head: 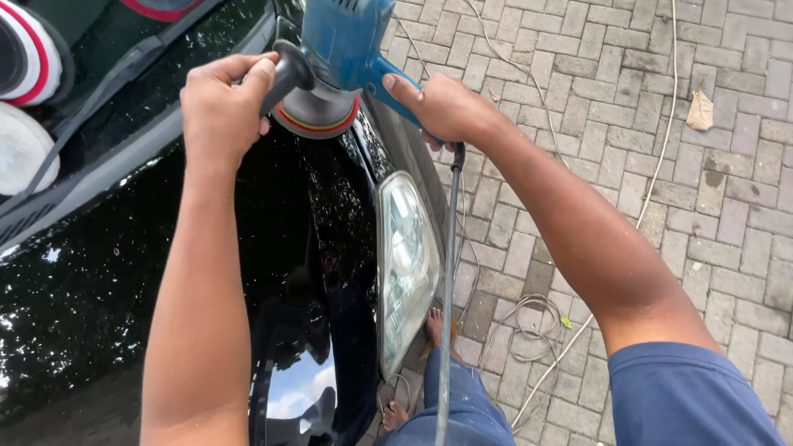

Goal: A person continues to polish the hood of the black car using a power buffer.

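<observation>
A blue electric polisher (347, 37) rests its round pad (318, 116) on the glossy black car body (314, 215), just above the headlight (406, 264). My left hand (221, 107) grips the polisher's black side handle (289, 73). The blue rear grip is wrapped by my right hand (442, 107). A grey power cord (448, 281) hangs straight down from under my right hand.
Two round polishing pads (25, 99) lie on the car at the far left. Loose cords (529, 330) coil on the paved brick ground (702, 215) to the right. A dry leaf (700, 110) lies there. My bare feet (436, 326) stand beside the bumper.
</observation>
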